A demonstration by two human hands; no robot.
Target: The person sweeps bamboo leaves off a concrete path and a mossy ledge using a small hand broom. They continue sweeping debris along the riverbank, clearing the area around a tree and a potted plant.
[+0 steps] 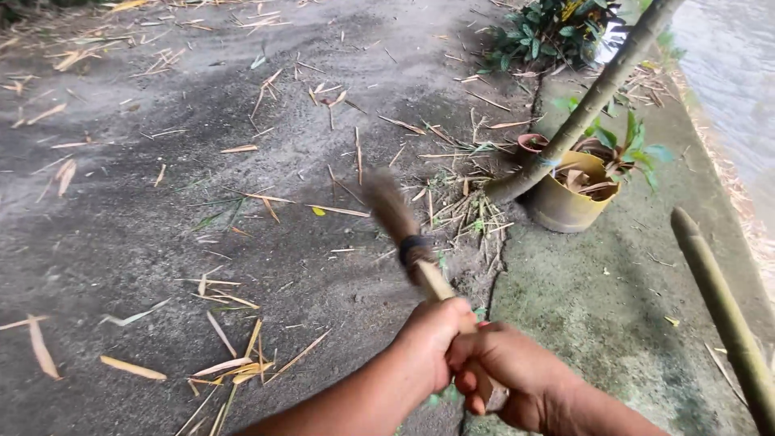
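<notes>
Bamboo-handled broom with a dark band and blurred bristle head (408,242) slants toward eleven o'clock, both the left hand (432,331) and right hand (517,371) clamped on its lower shaft, seemingly for sweeping leverage over dry leaf litter (234,355) on grey ground (145,234).

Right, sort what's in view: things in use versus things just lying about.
In use: broom, gripped by left hand and right hand; dry leaf strips on the ground.
Lying about: yellow pot, leaning trunk, green pole, shrub.
</notes>
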